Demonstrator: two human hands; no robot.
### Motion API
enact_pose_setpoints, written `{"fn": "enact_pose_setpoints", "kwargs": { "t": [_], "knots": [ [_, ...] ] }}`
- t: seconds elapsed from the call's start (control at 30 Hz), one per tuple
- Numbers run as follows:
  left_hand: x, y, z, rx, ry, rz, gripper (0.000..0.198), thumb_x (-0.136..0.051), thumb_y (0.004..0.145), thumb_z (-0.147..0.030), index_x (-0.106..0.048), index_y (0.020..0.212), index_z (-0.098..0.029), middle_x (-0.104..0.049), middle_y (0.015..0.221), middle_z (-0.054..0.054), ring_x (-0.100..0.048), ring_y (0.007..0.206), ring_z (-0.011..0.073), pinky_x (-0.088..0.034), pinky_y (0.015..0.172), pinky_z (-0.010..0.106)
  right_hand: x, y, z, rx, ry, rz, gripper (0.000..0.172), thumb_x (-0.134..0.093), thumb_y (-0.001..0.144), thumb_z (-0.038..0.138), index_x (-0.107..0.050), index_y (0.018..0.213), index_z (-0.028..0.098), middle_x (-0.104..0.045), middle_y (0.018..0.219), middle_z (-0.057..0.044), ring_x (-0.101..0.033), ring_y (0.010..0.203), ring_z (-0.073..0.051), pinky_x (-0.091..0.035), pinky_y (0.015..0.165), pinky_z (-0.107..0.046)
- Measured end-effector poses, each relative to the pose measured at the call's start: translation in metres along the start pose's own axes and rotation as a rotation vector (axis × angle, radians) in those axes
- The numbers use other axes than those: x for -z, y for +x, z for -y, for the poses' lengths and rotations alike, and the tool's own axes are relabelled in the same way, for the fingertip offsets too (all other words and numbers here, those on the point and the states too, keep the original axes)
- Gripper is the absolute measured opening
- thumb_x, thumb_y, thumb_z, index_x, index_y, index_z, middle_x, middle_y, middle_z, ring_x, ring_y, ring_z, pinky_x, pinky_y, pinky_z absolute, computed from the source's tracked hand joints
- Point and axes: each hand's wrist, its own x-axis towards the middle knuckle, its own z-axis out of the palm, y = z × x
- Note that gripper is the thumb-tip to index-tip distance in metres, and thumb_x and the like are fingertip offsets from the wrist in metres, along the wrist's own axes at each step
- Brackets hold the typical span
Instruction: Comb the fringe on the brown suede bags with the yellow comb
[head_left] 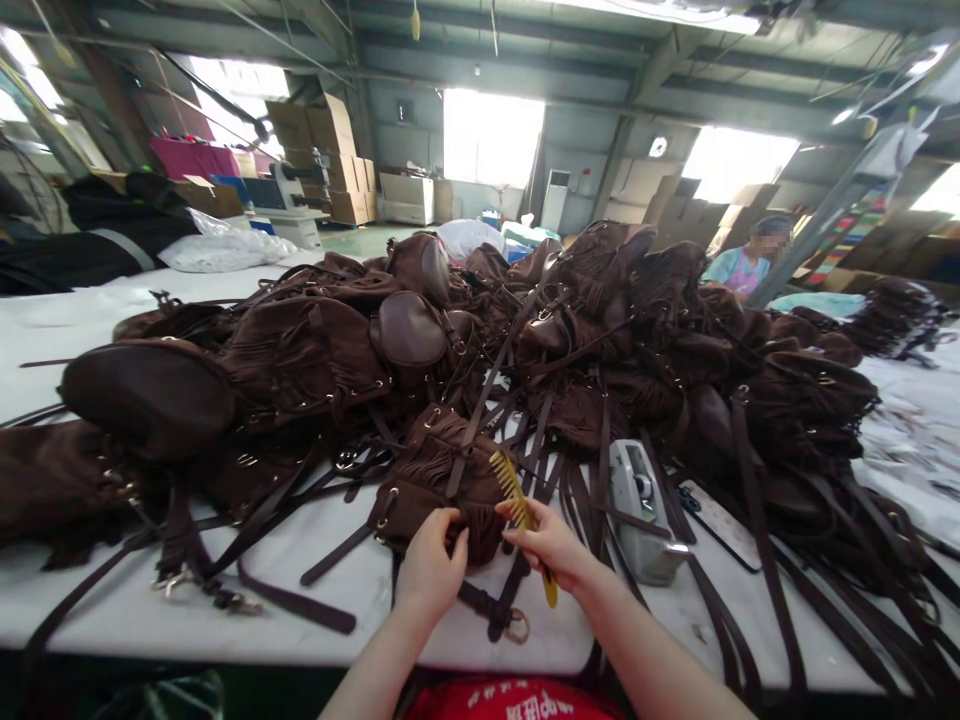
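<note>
Left hand (429, 563) pinching fringed brown bag (439, 480), right hand (551, 545) gripping yellow comb (521, 510), comb's middle hidden by fingers

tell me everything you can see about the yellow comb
The yellow comb looks like plastic, with one row of coarse teeth along its upper part and a plain handle end below. The right hand grips its middle, tilted, teeth over the fringed brown bag that the left hand holds on the white table.
</note>
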Motion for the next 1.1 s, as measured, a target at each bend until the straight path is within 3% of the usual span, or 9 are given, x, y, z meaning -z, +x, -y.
{"fn": "enact_pose_setpoints", "kwargs": {
  "t": [0.2,0.37,0.5,0.63,0.7,0.8,0.9,1.0,1.1],
  "knots": [
    [0.005,-0.028,-0.009,-0.061,0.118,0.01,0.018,-0.047,0.084,-0.022,-0.055,0.099,-0.017,-0.061,0.096,0.011,-0.06,0.093,0.0255,-0.049,0.083,0.042,-0.008,-0.004,0.011,-0.036,-0.031,0.047,0.044,-0.073,0.067,0.034,-0.059,0.105,0.017,-0.061,0.083,0.002,-0.036,0.034,0.002,-0.027,0.03,-0.013],
    [0.005,-0.037,-0.003,-0.082,0.216,0.042,0.027,-0.047,0.084,-0.02,-0.056,0.109,-0.014,-0.061,0.109,0.014,-0.055,0.107,0.028,-0.044,0.095,0.046,-0.023,0.003,0.02,-0.124,-0.063,0.194,0.055,-0.073,0.068,0.032,-0.055,0.119,0.02,-0.055,0.065,0.007,-0.039,0.036,-0.001,-0.031,0.032,-0.012],
    [-0.004,-0.046,-0.015,-0.111,0.249,0.191,0.029,-0.041,0.083,-0.012,-0.059,0.105,-0.015,-0.062,0.11,0.013,-0.054,0.106,0.0274,-0.044,0.093,0.044,-0.042,0.019,0.019,-0.15,0.072,0.33,0.056,-0.077,0.065,0.028,-0.058,0.117,0.019,-0.061,0.073,0.004,-0.038,0.039,0.0,-0.027,0.033,-0.012],
    [-0.001,-0.057,-0.026,-0.213,0.148,0.407,0.022,-0.04,0.087,-0.022,-0.061,0.081,-0.02,-0.065,0.086,0.009,-0.059,0.084,0.0245,-0.046,0.077,0.038,-0.046,0.031,0.023,-0.131,0.171,0.347,0.046,-0.077,0.065,0.027,-0.064,0.107,0.016,-0.065,0.09,-0.002,-0.033,0.038,0.002,-0.019,0.031,-0.013],
    [0.01,-0.054,-0.023,-0.123,0.061,0.303,0.031,-0.036,0.09,-0.032,-0.057,0.072,-0.02,-0.063,0.076,0.009,-0.057,0.076,0.0233,-0.044,0.072,0.037,-0.04,0.031,0.028,-0.139,0.183,0.333,0.041,-0.077,0.065,0.026,-0.066,0.102,0.014,-0.063,0.081,-0.001,-0.031,0.037,0.003,-0.015,0.031,-0.013],
    [0.032,-0.03,-0.013,0.218,-0.309,0.123,0.05,-0.027,0.09,-0.053,-0.056,0.069,-0.018,-0.062,0.074,0.01,-0.058,0.074,0.0228,-0.044,0.07,0.035,-0.031,0.025,0.038,-0.161,0.199,0.367,0.039,-0.077,0.065,0.025,-0.067,0.1,0.013,-0.062,0.079,0.0,-0.031,0.036,0.003,-0.014,0.032,-0.014],
    [0.04,0.001,-0.012,0.615,-0.879,0.451,0.071,-0.022,0.081,-0.074,-0.06,0.073,-0.015,-0.066,0.074,0.011,-0.063,0.076,0.024,-0.047,0.072,0.036,-0.031,0.017,0.046,-0.181,0.254,0.472,0.04,-0.075,0.068,0.027,-0.065,0.104,0.012,-0.061,0.071,0.001,-0.029,0.035,0.002,-0.016,0.032,-0.015],
    [0.029,0.023,-0.021,0.785,-1.231,0.817,0.07,-0.031,0.075,-0.078,-0.06,0.066,-0.015,-0.064,0.061,0.008,-0.065,0.072,0.0251,-0.049,0.074,0.038,-0.041,0.007,0.047,-0.199,0.321,0.555,0.043,-0.071,0.071,0.031,-0.064,0.108,0.011,-0.057,0.061,0.004,-0.025,0.034,0.001,-0.018,0.033,-0.015],
    [0.006,0.033,-0.033,0.876,-1.388,0.858,0.055,-0.042,0.082,-0.064,-0.056,0.057,-0.018,-0.062,0.052,0.007,-0.066,0.069,0.0262,-0.051,0.074,0.039,-0.053,-0.005,0.039,-0.192,0.344,0.513,0.042,-0.071,0.071,0.033,-0.064,0.105,0.011,-0.062,0.073,0.0,-0.027,0.033,0.002,-0.014,0.032,-0.016]
  ]
}}
